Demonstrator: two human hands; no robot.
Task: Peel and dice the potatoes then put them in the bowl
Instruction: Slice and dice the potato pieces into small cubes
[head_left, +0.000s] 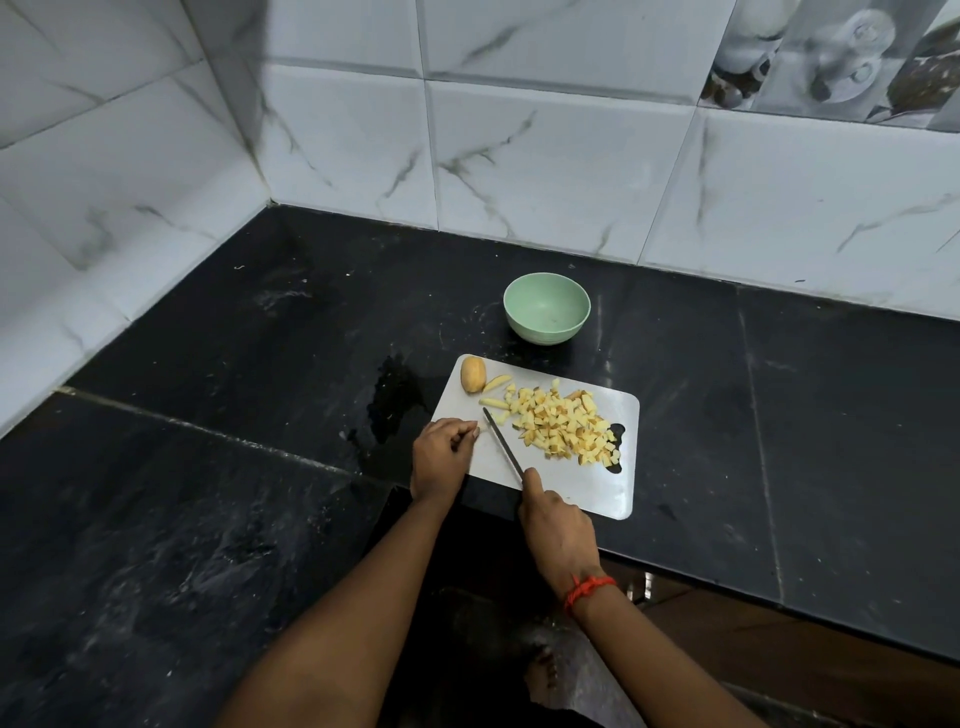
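Black stone tabletop (260, 364), marble-look tiles behind. A grey cutting board (597, 488) carries a heap of diced potato (566, 426), with a potato half (473, 374) at its far left corner. The right grip (558, 525) clasps the knife (503, 441). The left grip (447, 452) is curled beside the blade; whether it pinches a scrap, I cannot tell. The green bowl (545, 335) stands just beyond the board.

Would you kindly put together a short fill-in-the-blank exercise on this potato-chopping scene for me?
1. The right hand grips a ____ whose blade lies over the cutting board.
2. The diced potato is heaped on the board; the bowl beyond it is ____ in colour.
3. A red thread is tied round the ____ wrist.
4. One larger potato piece, not yet diced, sits at the board's far ____ corner.

Missing words: knife; green; right; left.
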